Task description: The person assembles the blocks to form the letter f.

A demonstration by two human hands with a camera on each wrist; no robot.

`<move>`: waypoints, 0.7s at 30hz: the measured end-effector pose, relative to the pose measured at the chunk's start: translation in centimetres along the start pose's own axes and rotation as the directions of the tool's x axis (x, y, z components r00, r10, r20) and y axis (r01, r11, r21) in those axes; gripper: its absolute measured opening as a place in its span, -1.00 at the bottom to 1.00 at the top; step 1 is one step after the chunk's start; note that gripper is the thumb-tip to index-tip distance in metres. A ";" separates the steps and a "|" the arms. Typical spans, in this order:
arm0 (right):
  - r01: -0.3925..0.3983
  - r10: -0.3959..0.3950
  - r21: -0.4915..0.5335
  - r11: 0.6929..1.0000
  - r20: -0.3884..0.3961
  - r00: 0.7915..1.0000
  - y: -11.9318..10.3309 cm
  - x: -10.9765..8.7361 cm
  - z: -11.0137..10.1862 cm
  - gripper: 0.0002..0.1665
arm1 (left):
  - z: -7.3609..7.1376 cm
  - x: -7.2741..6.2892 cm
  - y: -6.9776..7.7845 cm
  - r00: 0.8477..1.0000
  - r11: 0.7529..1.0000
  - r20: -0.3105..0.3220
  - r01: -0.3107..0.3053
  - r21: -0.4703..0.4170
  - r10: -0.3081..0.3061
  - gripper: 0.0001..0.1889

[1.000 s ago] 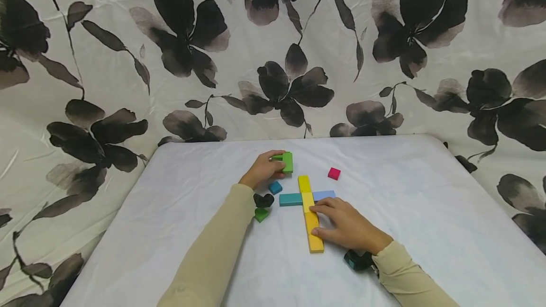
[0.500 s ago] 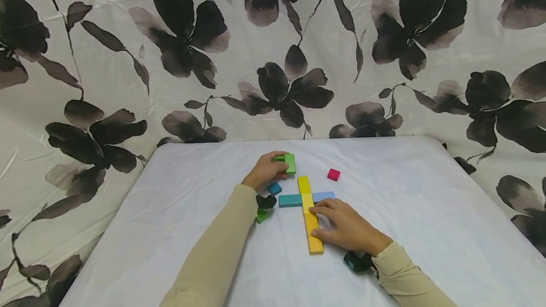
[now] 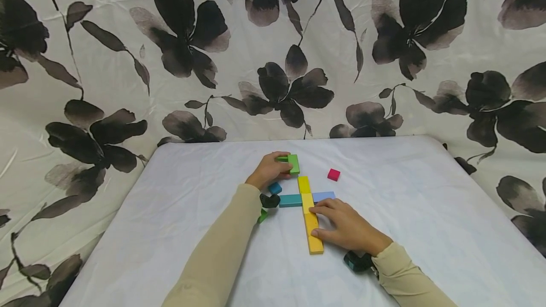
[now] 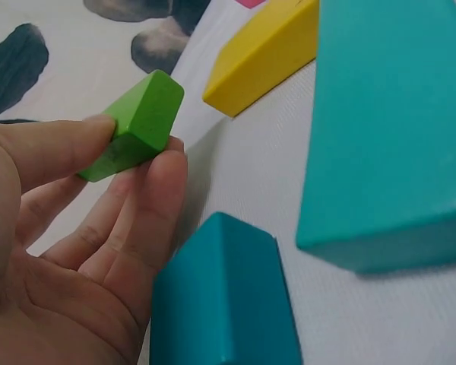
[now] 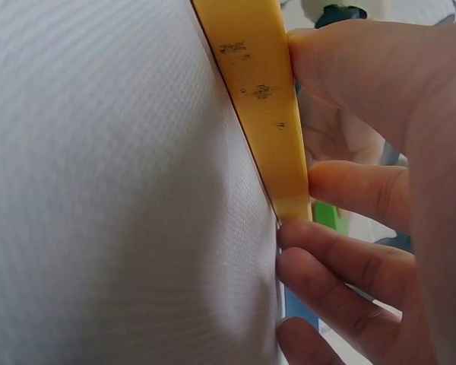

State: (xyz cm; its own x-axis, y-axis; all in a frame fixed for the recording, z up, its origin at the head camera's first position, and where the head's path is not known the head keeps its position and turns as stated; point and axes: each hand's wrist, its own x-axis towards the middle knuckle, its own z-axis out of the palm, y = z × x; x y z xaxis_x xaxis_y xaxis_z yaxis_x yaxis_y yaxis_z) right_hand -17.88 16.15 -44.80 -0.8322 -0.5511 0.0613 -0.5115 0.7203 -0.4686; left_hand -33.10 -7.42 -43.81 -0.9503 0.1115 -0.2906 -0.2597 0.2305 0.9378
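My left hand point(image 3: 268, 170) pinches a bright green block point(image 3: 294, 164) between thumb and fingers, just beyond the far end of a row of yellow blocks point(image 3: 315, 245). In the left wrist view, that green block point(image 4: 153, 110) is held tilted, apart from the yellow block point(image 4: 258, 53). A teal block point(image 3: 291, 200) and a light blue block point(image 3: 324, 195) flank the row, making a cross. My right hand point(image 3: 351, 226) rests at the row's right side, thumb and index fingertip touching it. The right wrist view has the fingers loosely bent along the yellow block point(image 5: 262, 99).
A small blue block point(image 3: 275, 188) lies by the left wrist. Partly hidden behind the wrist camera is a green triangular block point(image 3: 262, 215). A red block point(image 3: 334, 174) sits to the right, on the white-covered table point(image 3: 409, 179). Floral cloth point(image 3: 273, 51) hangs behind.
My left hand has carried the green block a little to the right, toward the far end of the yellow row. My right hand stays in place.
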 end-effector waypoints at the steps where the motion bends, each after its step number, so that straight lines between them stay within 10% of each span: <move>1: 0.000 0.000 -0.001 1.000 0.002 1.000 0.0 0.0 0.0 -0.30 | 0.1 0.0 0.0 1.000 1.000 -0.001 -0.001 0.007 0.001 -0.45; 21: 0.005 -0.005 -0.008 1.000 0.010 1.000 0.3 0.0 0.1 -0.29 | 1.5 0.6 0.3 1.000 0.996 -0.014 0.002 0.094 0.000 -0.48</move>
State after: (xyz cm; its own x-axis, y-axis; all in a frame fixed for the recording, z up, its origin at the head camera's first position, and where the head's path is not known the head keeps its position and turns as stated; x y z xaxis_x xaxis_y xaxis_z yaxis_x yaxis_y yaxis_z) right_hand -18.04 16.37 -45.01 -0.8276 -0.5586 0.0549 -0.5171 0.7208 -0.4616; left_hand -33.44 -5.82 -44.00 -0.9526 0.0979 -0.2881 -0.2439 0.3205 0.9153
